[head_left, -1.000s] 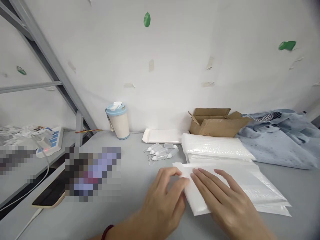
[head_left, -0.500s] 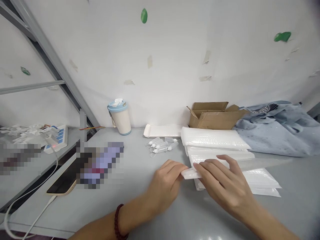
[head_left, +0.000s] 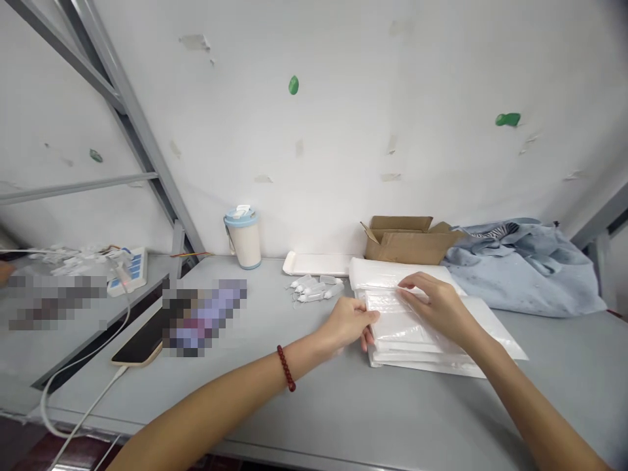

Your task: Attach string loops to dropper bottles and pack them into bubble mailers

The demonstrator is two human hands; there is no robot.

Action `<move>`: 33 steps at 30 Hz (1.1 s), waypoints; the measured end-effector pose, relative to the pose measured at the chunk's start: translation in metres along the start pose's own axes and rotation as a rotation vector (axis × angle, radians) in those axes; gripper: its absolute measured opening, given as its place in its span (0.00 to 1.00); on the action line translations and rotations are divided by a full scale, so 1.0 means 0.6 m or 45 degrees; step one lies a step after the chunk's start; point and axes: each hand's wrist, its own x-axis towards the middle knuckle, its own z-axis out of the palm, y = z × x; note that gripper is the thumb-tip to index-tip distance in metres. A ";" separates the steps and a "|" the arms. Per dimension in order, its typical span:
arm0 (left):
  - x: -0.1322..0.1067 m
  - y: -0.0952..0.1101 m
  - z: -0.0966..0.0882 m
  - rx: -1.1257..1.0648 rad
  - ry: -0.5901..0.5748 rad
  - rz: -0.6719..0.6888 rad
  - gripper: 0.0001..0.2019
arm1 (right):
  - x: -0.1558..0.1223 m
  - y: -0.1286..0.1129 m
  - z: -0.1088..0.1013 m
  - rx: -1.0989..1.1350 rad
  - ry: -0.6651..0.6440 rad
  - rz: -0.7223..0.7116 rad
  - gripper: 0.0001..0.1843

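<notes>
A stack of white plastic bags [head_left: 432, 340] lies on the grey table [head_left: 304, 399] in front of me. My left hand [head_left: 349, 322] grips the left edge of the top bags, fingers curled round it. Fingers bent and apart, my right hand [head_left: 434, 306] rests on top of the stack, pressing on the uppermost bag. A red bead bracelet [head_left: 286, 368] circles my left wrist. A second pile of white bags [head_left: 387, 275] sits just behind the stack.
Several small white dropper bottles [head_left: 316, 289] lie behind my left hand, near a white tray [head_left: 316, 263]. A blue-lidded cup [head_left: 244, 237], a cardboard box [head_left: 405, 239], blue cloth [head_left: 524, 268], a phone [head_left: 140, 340] on a cable and a power strip [head_left: 128, 271] stand around.
Both hands have moved away from me with the lifted bag and set it down on the stack. The camera tilted back, showing more of my forearms.
</notes>
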 end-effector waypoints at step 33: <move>0.132 -0.018 -0.284 1.697 0.148 0.351 0.16 | -0.013 -0.013 0.033 -0.178 -0.052 0.160 0.13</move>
